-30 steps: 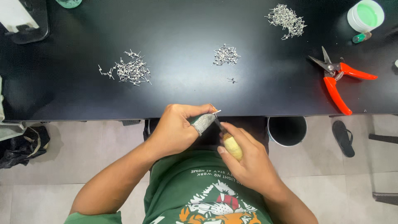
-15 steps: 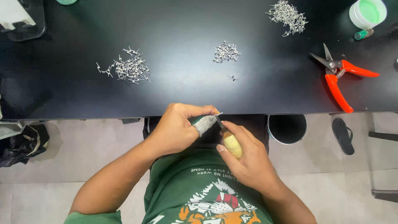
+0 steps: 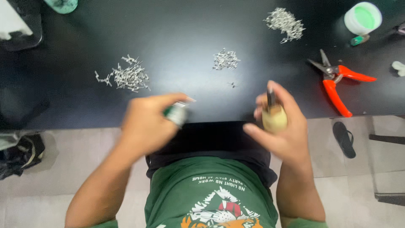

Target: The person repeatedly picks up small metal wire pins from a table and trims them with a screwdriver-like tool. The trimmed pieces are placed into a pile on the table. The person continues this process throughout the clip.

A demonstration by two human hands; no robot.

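Both hands (image 3: 145, 124) (image 3: 282, 128) apart, fingers curled.

Orange-handled pruning shears (image 3: 337, 82), white round tub (image 3: 363, 18), three piles of small metal pieces (image 3: 126, 77), black sandal (image 3: 344, 138)

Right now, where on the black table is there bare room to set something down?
Bare: the stretch of black table between the left pile of metal pieces and the small middle pile. Crowded: the right end, with the far pile, green-lidded jar and orange-handled pruners.
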